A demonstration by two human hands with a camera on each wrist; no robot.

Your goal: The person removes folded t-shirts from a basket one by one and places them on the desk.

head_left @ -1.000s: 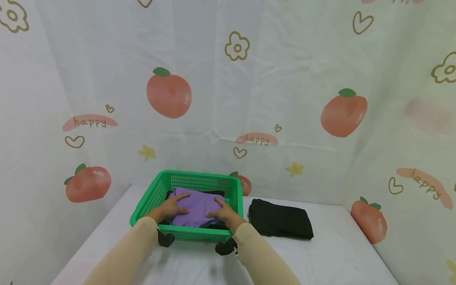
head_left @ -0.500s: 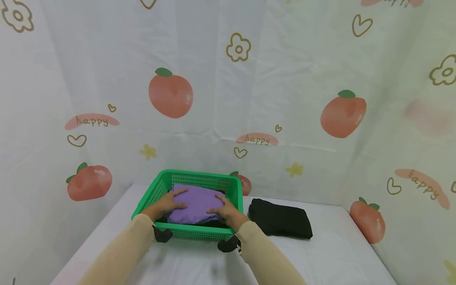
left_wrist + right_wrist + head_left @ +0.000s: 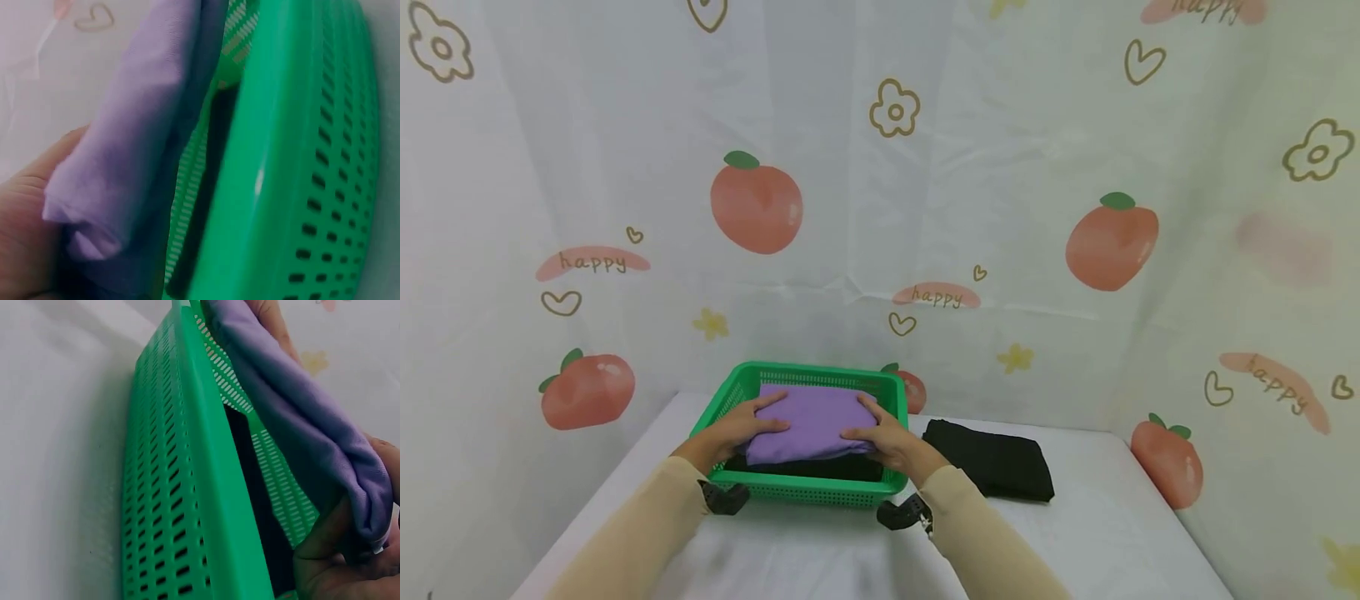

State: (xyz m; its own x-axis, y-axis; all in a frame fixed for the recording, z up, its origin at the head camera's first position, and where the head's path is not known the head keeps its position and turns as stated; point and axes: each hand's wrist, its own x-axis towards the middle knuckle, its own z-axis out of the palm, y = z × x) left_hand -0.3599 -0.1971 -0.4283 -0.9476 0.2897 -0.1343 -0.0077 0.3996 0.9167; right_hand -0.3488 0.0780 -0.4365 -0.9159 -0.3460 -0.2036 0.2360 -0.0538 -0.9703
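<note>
Up a bit since half a second ago: purple cloth has risen off the black cloth in the basket, near edge higher. Both hands have come up with it and sit slightly wider apart. Folded black cloth hasn't shifted on the table.

Readable text is all on the backdrop: "happy" in brown script on pink smears. One print at left, one at centre, one at right running downhill, and one at upper right that the head view cuts off. Small white bit at the purple cloth's corner in the right wrist view; too small to tell what.

Grip: left hand grasps the purple cloth at its left end, right hand at its right end. Digits lie over the top face on both sides. Right wrist view shows that end pinched, folded edge tucked between digits above and below. On the left, a digit shows behind the cloth; underside hidden.

Purple cloth spans hand to hand, folded, over the basket's opening. Both wrist views show a gap down to the black cloth, with mesh wall visible through it. Can't judge how far it clears the rim. Folded black cloth lies just right of the basket, partly behind the right sleeve.
</note>
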